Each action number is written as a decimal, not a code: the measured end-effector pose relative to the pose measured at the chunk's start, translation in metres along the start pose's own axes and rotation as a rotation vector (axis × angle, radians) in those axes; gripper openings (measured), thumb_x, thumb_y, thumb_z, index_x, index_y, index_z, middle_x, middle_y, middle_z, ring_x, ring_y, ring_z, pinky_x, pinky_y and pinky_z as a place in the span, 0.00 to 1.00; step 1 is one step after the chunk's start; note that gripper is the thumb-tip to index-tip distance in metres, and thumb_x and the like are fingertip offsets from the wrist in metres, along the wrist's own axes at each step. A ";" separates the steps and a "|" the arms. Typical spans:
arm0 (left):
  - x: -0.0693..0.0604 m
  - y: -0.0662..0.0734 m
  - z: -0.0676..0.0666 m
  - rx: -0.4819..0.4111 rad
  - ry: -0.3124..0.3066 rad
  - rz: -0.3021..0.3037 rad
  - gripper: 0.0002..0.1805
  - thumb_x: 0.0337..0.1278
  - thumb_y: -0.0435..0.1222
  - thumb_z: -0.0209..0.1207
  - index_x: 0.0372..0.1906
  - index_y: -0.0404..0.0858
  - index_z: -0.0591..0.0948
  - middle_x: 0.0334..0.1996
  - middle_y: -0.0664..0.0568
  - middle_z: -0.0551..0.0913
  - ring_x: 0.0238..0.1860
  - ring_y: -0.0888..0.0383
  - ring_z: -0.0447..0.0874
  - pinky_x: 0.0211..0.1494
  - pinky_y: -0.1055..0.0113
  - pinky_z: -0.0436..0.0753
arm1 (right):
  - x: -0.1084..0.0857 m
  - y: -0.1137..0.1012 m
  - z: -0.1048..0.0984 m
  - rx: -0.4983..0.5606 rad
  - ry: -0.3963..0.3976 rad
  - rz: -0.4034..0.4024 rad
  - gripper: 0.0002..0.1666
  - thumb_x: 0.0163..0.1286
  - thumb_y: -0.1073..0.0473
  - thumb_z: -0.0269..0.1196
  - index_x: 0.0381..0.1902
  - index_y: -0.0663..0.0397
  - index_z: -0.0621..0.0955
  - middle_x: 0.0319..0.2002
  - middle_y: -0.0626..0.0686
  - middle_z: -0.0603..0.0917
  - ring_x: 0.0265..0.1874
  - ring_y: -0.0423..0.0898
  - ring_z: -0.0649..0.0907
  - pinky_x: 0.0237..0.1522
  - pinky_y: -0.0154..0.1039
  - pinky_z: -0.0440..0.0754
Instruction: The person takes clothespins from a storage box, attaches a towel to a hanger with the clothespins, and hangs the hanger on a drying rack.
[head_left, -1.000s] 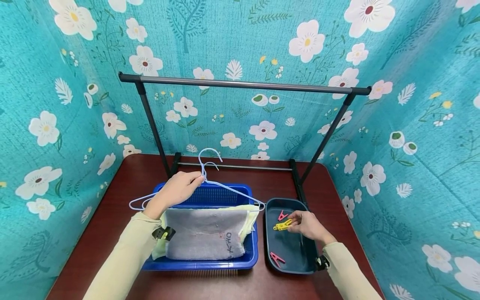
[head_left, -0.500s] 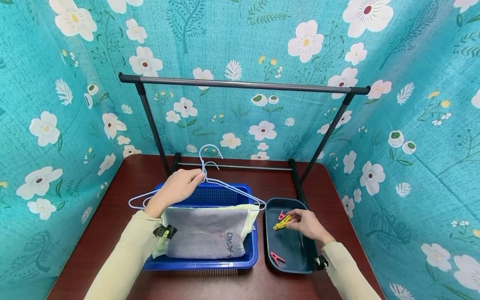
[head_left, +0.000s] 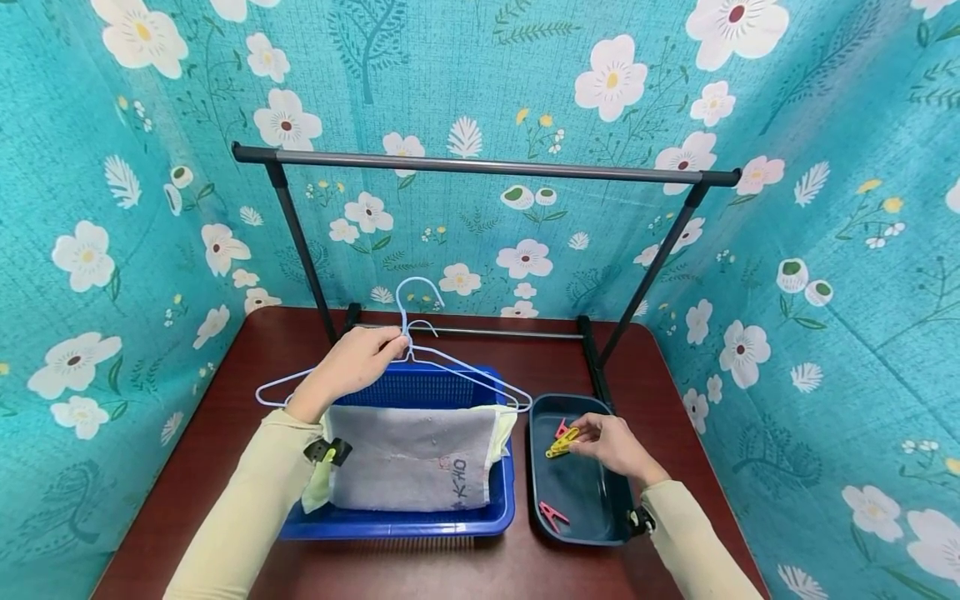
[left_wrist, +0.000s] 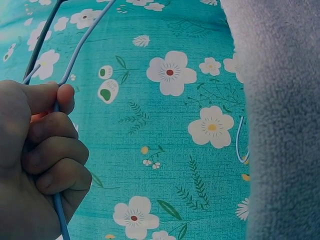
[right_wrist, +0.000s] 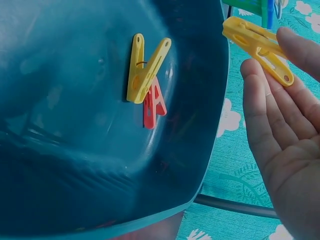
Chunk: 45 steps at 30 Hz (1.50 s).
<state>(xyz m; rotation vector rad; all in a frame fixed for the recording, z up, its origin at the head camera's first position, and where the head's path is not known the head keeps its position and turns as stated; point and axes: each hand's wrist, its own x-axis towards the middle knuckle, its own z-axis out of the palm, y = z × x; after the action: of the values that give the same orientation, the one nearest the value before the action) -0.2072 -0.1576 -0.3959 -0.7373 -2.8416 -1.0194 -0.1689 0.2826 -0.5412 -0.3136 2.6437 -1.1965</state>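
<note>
My left hand (head_left: 358, 358) grips a light-blue wire hanger (head_left: 480, 371) just below its hook. A second hook shows behind the first. Below, a grey towel (head_left: 405, 467) with dark lettering hangs in front of the blue basket; the hanger's lower bar is hidden. The left wrist view has fingers curled round the wire and the towel (left_wrist: 282, 120) close by on the right. Over the dark tray (head_left: 573, 500), my right hand (head_left: 615, 446) pinches a yellow clothespin (right_wrist: 257, 42) between thumb and fingers. Inside the tray lie another yellow clothespin (right_wrist: 145, 70) and a red one (right_wrist: 154, 105) touching it.
A second red clothespin (head_left: 553, 515) lies near the tray's front left. Pale yellow-green cloth (head_left: 318, 487) shows around the towel in the blue basket (head_left: 390, 529). Behind them stands a rack with a horizontal bar (head_left: 480, 166). A flowered curtain surrounds the dark red table (head_left: 525, 575).
My left hand has risen slightly, lifting the hanger and the towel. My right hand stays over the tray, its fingers shifted a little around the clothespin.
</note>
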 end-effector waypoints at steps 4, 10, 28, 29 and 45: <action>0.001 -0.001 -0.001 -0.025 0.005 -0.011 0.19 0.72 0.46 0.47 0.23 0.44 0.70 0.13 0.56 0.62 0.15 0.58 0.59 0.23 0.64 0.63 | 0.000 -0.001 -0.001 -0.021 -0.005 -0.029 0.15 0.57 0.58 0.71 0.41 0.54 0.82 0.33 0.48 0.82 0.31 0.43 0.81 0.34 0.34 0.81; 0.001 0.001 -0.001 -0.034 0.011 -0.016 0.19 0.70 0.46 0.48 0.21 0.45 0.68 0.12 0.56 0.60 0.14 0.58 0.58 0.22 0.64 0.63 | 0.001 -0.003 0.000 -0.057 0.026 -0.024 0.17 0.57 0.57 0.71 0.43 0.56 0.82 0.33 0.47 0.83 0.31 0.42 0.81 0.34 0.34 0.81; 0.003 0.002 -0.006 -0.058 0.017 -0.040 0.20 0.71 0.47 0.48 0.24 0.40 0.72 0.13 0.55 0.61 0.14 0.57 0.59 0.22 0.63 0.63 | 0.002 -0.015 -0.001 -0.038 0.059 -0.024 0.14 0.57 0.58 0.71 0.42 0.50 0.82 0.33 0.46 0.82 0.30 0.43 0.80 0.33 0.33 0.80; 0.003 0.002 -0.007 -0.058 0.016 -0.041 0.20 0.71 0.48 0.47 0.25 0.40 0.72 0.13 0.55 0.61 0.14 0.57 0.59 0.22 0.63 0.63 | 0.002 -0.016 -0.001 -0.034 0.059 -0.028 0.14 0.56 0.58 0.71 0.41 0.49 0.83 0.32 0.46 0.82 0.30 0.43 0.80 0.33 0.33 0.80; 0.003 0.001 -0.012 -0.061 0.005 -0.066 0.19 0.72 0.48 0.45 0.25 0.46 0.73 0.14 0.53 0.67 0.14 0.55 0.60 0.23 0.61 0.65 | 0.000 -0.035 -0.004 0.010 0.035 -0.095 0.10 0.56 0.57 0.71 0.37 0.48 0.84 0.31 0.45 0.83 0.28 0.45 0.80 0.31 0.36 0.81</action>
<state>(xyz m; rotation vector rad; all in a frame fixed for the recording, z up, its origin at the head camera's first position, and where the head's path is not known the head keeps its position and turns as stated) -0.2113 -0.1627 -0.3854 -0.6489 -2.8600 -1.1201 -0.1662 0.2636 -0.5122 -0.4245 2.6785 -1.2549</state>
